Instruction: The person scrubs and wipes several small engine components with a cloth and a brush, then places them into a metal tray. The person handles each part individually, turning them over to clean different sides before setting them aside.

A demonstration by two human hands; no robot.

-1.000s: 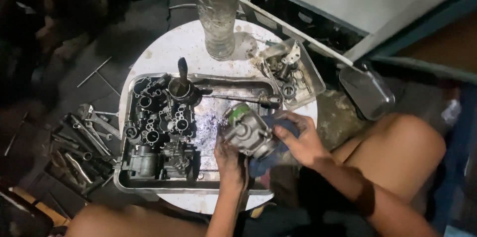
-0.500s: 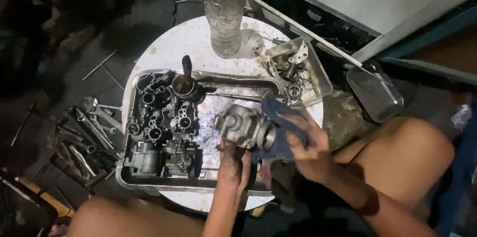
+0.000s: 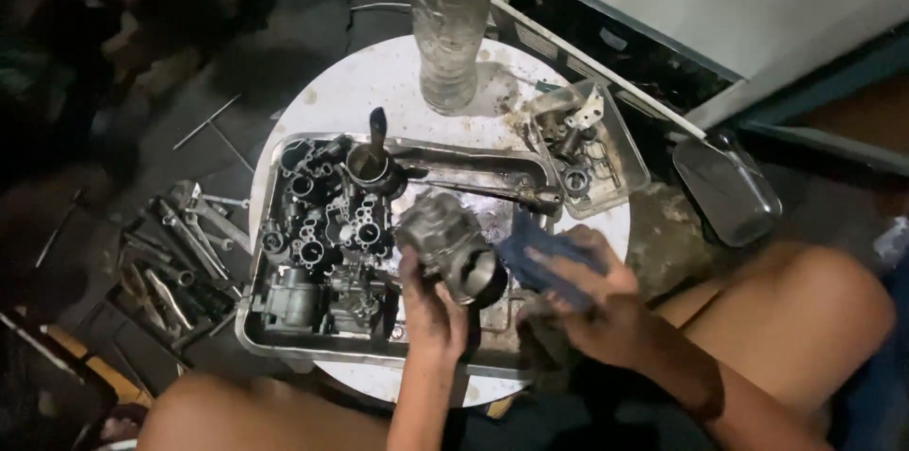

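Here your left hand clasps the carburetor body while your right hand clutches the blue rag; wiping seems underway, so steady it.

The left hand grips a metal carburetor body above a steel tray of parts. The right hand presses a blue rag beside it.
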